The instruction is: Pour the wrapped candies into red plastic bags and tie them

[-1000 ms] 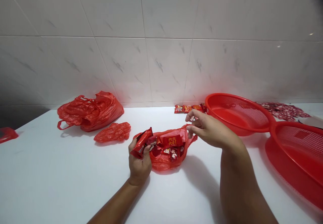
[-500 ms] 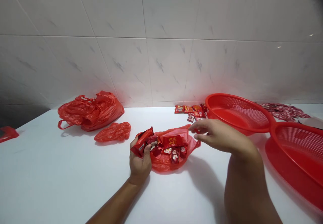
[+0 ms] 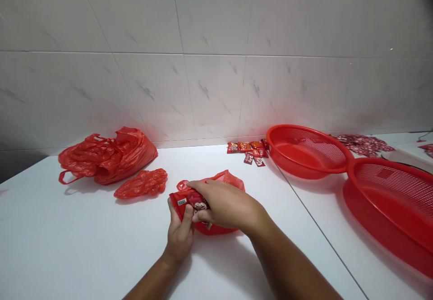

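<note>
Head view: left hand (image 3: 180, 239) and right hand (image 3: 232, 205) gripped flat, glossy red packets (image 3: 184, 199), fingers curled, facing the back edge of the white table (image 3: 84, 239).

Head-worn view from the near side of the white table (image 3: 84, 246), facing forward and down. Tiled wall (image 3: 216, 97) fills upper half; left hand (image 3: 181, 236) and right hand (image 3: 226, 204) close, below centre.

A pale tiled wall (image 3: 216, 74) with grey streaks (image 3: 203, 90) is standing behind a white table (image 3: 84, 246), and small glints of light (image 3: 391, 48) are shining on the wall toward the right
</note>
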Motion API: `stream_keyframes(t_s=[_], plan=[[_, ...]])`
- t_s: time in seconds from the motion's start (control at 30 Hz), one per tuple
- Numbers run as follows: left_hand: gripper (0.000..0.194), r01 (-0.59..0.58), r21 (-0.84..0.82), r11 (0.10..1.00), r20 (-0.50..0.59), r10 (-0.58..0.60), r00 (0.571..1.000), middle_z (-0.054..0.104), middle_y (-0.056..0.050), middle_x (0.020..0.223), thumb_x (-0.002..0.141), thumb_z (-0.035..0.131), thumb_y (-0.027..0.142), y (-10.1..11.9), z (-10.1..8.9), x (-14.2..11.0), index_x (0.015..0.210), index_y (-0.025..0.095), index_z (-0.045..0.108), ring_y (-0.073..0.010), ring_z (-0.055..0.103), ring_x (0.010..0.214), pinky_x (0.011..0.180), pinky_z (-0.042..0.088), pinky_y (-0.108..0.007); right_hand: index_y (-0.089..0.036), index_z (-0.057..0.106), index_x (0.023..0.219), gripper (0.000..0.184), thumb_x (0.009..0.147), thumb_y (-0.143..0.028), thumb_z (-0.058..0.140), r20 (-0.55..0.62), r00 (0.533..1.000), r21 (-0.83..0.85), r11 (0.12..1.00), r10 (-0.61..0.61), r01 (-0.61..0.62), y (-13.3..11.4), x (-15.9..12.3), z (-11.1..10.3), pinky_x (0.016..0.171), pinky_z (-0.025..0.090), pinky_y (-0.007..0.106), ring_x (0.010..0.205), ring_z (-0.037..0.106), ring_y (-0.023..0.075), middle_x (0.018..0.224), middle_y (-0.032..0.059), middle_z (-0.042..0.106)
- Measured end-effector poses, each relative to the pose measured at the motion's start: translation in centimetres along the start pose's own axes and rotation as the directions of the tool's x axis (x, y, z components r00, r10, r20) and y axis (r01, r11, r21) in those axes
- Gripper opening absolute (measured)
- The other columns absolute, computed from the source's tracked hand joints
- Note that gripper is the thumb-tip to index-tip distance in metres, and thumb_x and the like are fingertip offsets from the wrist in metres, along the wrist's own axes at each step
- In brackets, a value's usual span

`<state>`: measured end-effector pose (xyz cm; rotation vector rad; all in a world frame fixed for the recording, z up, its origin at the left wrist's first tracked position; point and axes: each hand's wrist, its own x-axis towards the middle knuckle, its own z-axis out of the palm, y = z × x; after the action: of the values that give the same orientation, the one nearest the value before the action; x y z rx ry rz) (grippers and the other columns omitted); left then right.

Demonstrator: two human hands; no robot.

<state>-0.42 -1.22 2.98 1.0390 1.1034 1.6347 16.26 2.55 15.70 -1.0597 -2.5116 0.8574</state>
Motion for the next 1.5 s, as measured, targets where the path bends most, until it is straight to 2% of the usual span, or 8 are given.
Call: stream_keyframes(t_s=[0.37,0.53,0.63,0.73,0.9,1.07,1.27,1.5], plan=[[0.059,0.079,-0.097,0.992,0.019,-0.078,0.997,0.07,-0.006,0.084,0.092,0.051,0.08,0.8,0.0,1.9,0.097,0.024,0.069,-0.0273,0.072,0.095,0.09,0.06,-0.045,-0.025,0.065,0.123,0.027,0.102,-0.029,0.048,-0.219,0.976,-0.212,0.975,0.015,-0.062,-2.3,1.7,4.3,0.067,0.049,0.033,0.083,0.064,0.0243,0.107,0.0087,0.071],[0.066,0.041,-0.142,0.989,0.075,-0.031,0.997,0.073,-0.008,0.09,0.096,0.039,0.081,1.3,0.4,1.7,0.111,0.023,0.068,-0.0265,0.072,0.084,0.077,0.061,-0.044,-0.028,0.068,0.122,0.03,0.094,-0.023,0.058,-0.268,0.963,-0.131,0.991,-0.026,-0.01,-2.1,1.1,2.4,0.072,0.051,0.032,0.086,0.066,0.0219,0.104,0.0055,0.071],[0.066,-0.022,-0.075,0.997,0.137,0.032,0.99,0.072,-0.008,0.094,0.096,0.04,0.081,1.5,0.2,1.1,0.128,0.027,0.056,-0.0203,0.064,0.065,0.059,0.055,-0.037,-0.031,0.064,0.132,0.039,0.094,-0.023,0.061,-0.442,0.897,0.154,0.985,-0.005,0.082,-0.2,-0.1,-1.0,0.079,0.055,0.03,0.092,0.069,0.0193,0.108,0.0023,0.074],[0.047,-0.209,0.223,0.952,0.017,0.211,0.977,0.068,-0.004,0.095,0.097,0.06,0.063,1.5,-0.2,1.0,0.127,0.028,0.052,-0.0167,0.06,0.067,0.064,0.053,-0.033,-0.026,0.061,0.137,0.043,0.095,-0.036,0.064,-0.628,0.754,0.344,0.938,0.191,0.049,3.0,-1.4,-4.4,0.073,0.059,0.031,0.082,0.072,0.0201,0.098,0.0037,0.075],[0.04,-0.282,0.757,0.589,-0.004,0.436,0.9,0.058,-0.01,0.126,0.089,0.071,0.047,1.4,-1.0,1.9,0.12,0.025,0.063,-0.0328,0.057,0.124,0.107,0.049,-0.053,-0.025,0.066,0.133,0.05,0.087,-0.042,0.073,-0.711,0.592,0.459,0.888,0.378,-0.016,7.0,-3.4,-7.3,0.067,0.061,0.031,0.076,0.073,0.0219,0.097,0.0051,0.075],[0.061,-0.097,0.798,0.595,0.014,0.142,0.99,0.046,-0.013,0.144,0.091,0.066,0.044,0.9,-1.6,2.5,0.148,0.03,0.046,-0.0328,0.059,0.126,0.105,0.052,-0.056,-0.027,0.068,0.132,0.05,0.087,-0.048,0.072,-0.759,0.523,0.435,0.899,0.389,-0.036,8.0,-4.4,-7.8,0.061,0.057,0.029,0.077,0.072,0.0219,0.099,0.0056,0.076],[0.05,-0.149,0.766,0.625,0.055,0.168,0.984,0.054,-0.01,0.142,0.093,0.057,0.026,0.7,-1.8,2.6,0.143,0.03,0.052,-0.0306,0.059,0.127,0.108,0.05,-0.053,-0.024,0.072,0.128,0.047,0.086,-0.046,0.072,-0.78,0.486,0.378,0.915,0.395,-0.139,10.5,-3.9,-7.8,0.068,0.055,0.031,0.083,0.071,0.0235,0.099,0.0072,0.077],[0.046,-0.136,0.776,0.615,0.06,0.143,0.988,0.056,-0.008,0.14,0.095,0.051,0.021,0.6,-1.6,2.5,0.14,0.03,0.053,-0.0276,0.056,0.131,0.111,0.049,-0.049,-0.021,0.074,0.116,0.043,0.083,-0.049,0.072,-0.78,0.457,0.459,0.887,0.426,-0.043,16.8,-0.9,-5.6,0.065,0.054,0.032,0.074,0.069,0.023,0.092,0.0056,0.077]])
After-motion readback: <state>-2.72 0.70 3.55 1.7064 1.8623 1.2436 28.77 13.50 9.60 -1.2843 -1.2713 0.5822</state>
